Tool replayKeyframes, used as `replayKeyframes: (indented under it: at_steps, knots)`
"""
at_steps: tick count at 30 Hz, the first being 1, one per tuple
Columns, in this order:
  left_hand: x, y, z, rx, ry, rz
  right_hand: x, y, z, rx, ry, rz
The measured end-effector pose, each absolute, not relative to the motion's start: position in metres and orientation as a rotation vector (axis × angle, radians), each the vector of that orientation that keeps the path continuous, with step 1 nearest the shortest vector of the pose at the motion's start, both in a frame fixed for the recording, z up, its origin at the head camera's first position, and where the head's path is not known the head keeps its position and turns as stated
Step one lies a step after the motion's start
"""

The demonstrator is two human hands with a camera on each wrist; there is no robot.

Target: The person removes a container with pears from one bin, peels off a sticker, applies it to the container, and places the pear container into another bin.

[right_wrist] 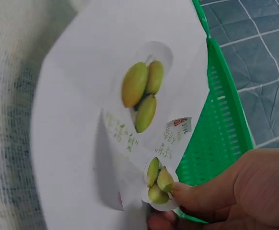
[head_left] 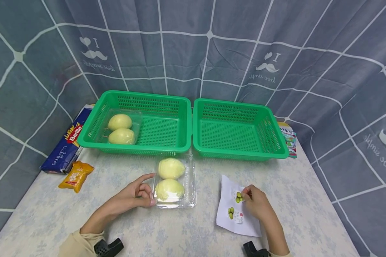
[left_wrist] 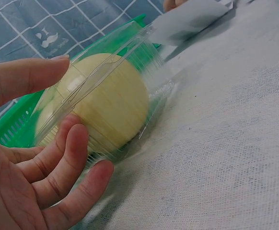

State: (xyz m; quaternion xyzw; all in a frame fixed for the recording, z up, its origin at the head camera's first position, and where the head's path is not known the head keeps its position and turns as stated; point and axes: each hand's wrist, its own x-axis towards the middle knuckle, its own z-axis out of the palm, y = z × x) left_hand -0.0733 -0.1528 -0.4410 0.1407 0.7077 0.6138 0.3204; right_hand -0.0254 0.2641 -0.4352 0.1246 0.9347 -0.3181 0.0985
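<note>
Head view: left hand is at the left edge of a clear plastic box with two pale yellow fruits inside, index finger stretched along the box's upper left side, thumb pressed on its near left corner. Left wrist view confirms: fingers spread and relaxed against the box wall, not curled around it. Box sits at table centre, just in front of the gap between the two green baskets. Right hand, at 3 o'clock from the box, pinches a small fruit sticker between thumb and fingertips, at the upper part of a white sticker sheet lying flat on the cloth. Left basket at 11 o'clock holds a second clear box of two fruits; right basket sits at 1 o'clock. Blue spaghetti pack and yellow packet lie at 9 o'clock, well apart from the hands.
</note>
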Motion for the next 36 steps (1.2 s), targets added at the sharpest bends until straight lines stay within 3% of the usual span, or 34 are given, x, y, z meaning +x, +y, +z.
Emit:
replayKeyframes:
  at_steps: [18, 36]
  knots:
    - [-0.073, -0.152, -0.441, 0.367, 1.854, 1.612, -0.023, 0.259, -0.437, 0.351, 2.646, -1.211]
    - [-0.073, -0.152, -0.441, 0.342, 1.856, 1.602, -0.026, 0.235, -0.444, 0.356, 2.754, -0.995]
